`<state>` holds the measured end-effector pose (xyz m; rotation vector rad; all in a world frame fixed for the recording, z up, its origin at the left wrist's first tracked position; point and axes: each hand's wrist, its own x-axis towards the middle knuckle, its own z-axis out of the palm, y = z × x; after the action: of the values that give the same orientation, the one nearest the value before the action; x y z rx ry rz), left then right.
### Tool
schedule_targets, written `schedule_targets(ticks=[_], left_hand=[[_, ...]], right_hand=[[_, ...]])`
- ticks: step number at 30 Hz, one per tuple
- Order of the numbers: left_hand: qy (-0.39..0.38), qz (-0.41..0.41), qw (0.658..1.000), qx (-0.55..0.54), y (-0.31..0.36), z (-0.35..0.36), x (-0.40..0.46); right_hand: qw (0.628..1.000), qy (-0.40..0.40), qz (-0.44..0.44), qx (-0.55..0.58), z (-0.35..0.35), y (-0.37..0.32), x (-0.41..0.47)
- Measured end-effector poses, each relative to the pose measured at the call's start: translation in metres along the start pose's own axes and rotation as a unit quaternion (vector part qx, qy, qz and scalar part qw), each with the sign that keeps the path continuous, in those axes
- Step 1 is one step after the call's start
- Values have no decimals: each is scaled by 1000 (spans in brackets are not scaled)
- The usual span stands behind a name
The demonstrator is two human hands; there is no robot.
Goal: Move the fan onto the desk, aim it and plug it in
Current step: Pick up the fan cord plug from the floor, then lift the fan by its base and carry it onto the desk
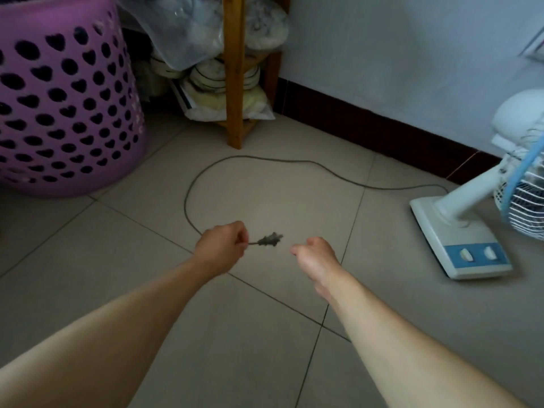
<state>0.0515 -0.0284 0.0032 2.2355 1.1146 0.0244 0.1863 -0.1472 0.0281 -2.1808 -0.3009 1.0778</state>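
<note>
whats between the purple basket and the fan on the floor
In the head view, floor tile with the fan's cord looping across it, and a wooden shelf leg further back.

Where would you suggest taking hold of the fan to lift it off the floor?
Grip the slanted white neck between base and grille, reaching from the fan's left, open-floor side. It looks like the one narrow, solid part; the grille is thin wire and the base flat and wide.

One fan point(482, 219), one cord point(235, 163), one plug point(269, 240), one basket point(59, 113), two hands.
</note>
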Motion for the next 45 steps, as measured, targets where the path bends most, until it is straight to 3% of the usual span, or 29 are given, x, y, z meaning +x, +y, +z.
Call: schedule_targets(ticks=[4, 10, 14, 18, 23, 27, 31, 35, 38, 40, 42, 45], left_hand=[[-4, 45, 995, -91, 68, -8, 10], [-52, 114, 988, -95, 134, 16, 6], [-87, 126, 987, 44, 136, 27, 7], [-98, 71, 983, 138, 110, 23, 17], [-126, 26, 981, 142, 112, 25, 27], [-87, 30, 993, 71, 163, 49, 28], [-68, 28, 995, -68, 232, 73, 22], [-156, -39, 952, -259, 293, 96, 19], [-174, -43, 918, -353, 330, 110, 19], [-191, -40, 909, -367, 349, 124, 19], [-215, -57, 911, -348, 360, 139, 17], [-211, -75, 937, -268, 373, 156, 14]], right_hand=[[978, -9, 113, 174, -24, -10, -8], [961, 86, 64, 254, -77, -5, 3], [905, 148, 80, 391, -148, 32, 13], [820, 244, 100, 508, -242, 96, 16], [789, 288, 68, 538, -297, 132, 4], [802, 276, 62, 526, -295, 129, 5], [833, 233, 41, 500, -285, 120, 11], [894, 150, -6, 423, -278, 106, 14], [960, 41, -12, 278, -283, 104, 18], [979, -17, -23, 202, -293, 102, 25], [976, -57, -41, 205, -300, 97, 34], [980, -45, -34, 192, -308, 91, 47]])
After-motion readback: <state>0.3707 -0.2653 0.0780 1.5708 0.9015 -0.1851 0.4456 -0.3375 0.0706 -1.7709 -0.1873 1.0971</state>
